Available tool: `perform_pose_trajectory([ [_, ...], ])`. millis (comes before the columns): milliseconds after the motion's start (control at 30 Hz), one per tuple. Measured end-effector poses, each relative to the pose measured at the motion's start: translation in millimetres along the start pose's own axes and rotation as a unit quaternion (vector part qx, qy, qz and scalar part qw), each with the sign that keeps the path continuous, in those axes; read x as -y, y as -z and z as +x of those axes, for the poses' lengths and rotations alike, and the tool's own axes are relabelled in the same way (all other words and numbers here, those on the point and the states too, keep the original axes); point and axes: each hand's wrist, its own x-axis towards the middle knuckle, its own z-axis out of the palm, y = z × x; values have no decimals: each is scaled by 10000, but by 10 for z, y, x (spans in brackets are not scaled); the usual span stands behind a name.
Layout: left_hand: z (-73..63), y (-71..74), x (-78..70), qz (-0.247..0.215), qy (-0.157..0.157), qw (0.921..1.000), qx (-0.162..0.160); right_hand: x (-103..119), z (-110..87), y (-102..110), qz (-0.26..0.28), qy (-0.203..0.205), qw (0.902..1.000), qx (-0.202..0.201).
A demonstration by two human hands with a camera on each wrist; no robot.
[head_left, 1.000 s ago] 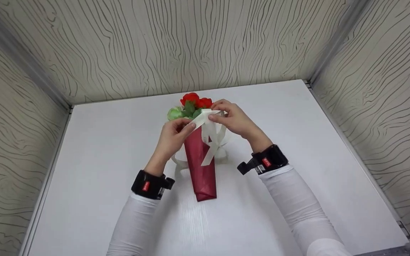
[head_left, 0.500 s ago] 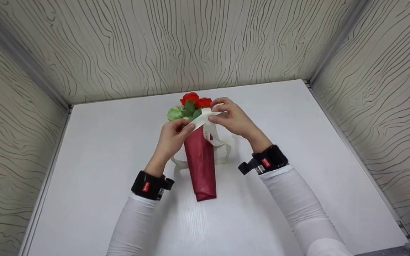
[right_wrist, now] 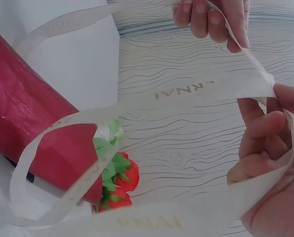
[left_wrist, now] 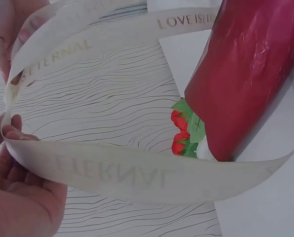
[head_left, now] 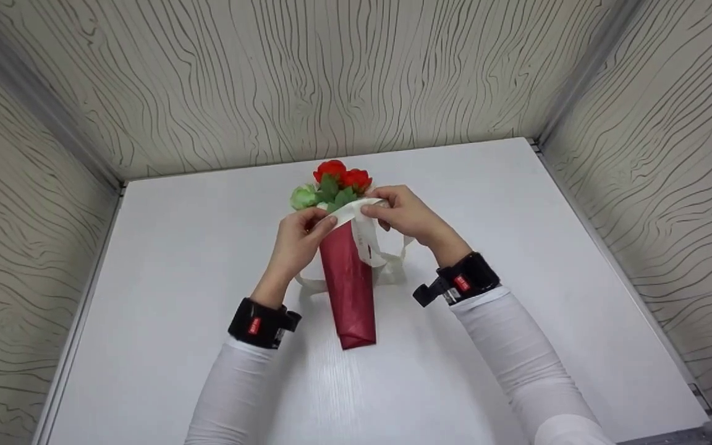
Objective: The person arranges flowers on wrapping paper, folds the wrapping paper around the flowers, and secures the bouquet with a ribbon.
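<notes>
A bouquet in dark red wrapping paper (head_left: 351,290) lies on the white table, with red flowers (head_left: 331,170) and a pale green flower (head_left: 303,196) at its far end. Over the upper wrap, a white ribbon (head_left: 366,238) with gold lettering is held up in loops. My left hand (head_left: 294,238) pinches it between thumb and fingers at the left. Just right of the flowers, my right hand (head_left: 410,217) pinches another stretch of the same ribbon. In the right wrist view the ribbon (right_wrist: 201,89) meets the right thumb and fingers. The bouquet's underside is hidden.
The white table (head_left: 177,259) reaches out on both sides of the bouquet. Panels with a wood-grain pattern (head_left: 306,80) stand behind it and at left and right. Black straps (head_left: 263,322) circle both wrists.
My right hand has come slightly down and its fingers have drawn in at the ribbon. A hanging ribbon tail in front of the wrap has shifted right. My left hand stays almost still.
</notes>
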Motion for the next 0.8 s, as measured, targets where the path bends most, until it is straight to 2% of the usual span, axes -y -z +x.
perform_pose_trajectory([
  [100,-31,-42,15,214,-15,9996,-204,-19,-3,-20,488,-250,9985,-18],
  [167,-65,-87,19,361,-184,9977,-535,-34,-5,-33,762,-363,9964,-69],
  [233,-109,-144,28,478,-503,9926,-996,-50,-3,-43,995,-450,9940,-111],
  [300,-163,-205,28,543,-905,9839,-1442,-58,-1,-55,1217,-541,9910,-152],
  [367,-221,-268,30,575,-1238,9759,-1703,-66,1,-64,1433,-671,9872,-196],
  [400,-248,-298,30,591,-1321,9743,-1726,-64,1,-70,1547,-738,9849,-222],
  [500,-311,-379,38,585,-1200,9802,-1463,-53,3,-93,1807,-925,9786,-332],
  [600,-344,-437,44,614,-676,9899,-1082,-44,8,-115,1977,-1050,9738,-395],
  [700,-347,-474,50,302,-331,9964,-725,-49,16,-128,2027,-1141,9716,-423],
  [800,-333,-494,53,-179,-157,9985,-491,-54,18,-133,1989,-1197,9716,-449],
])
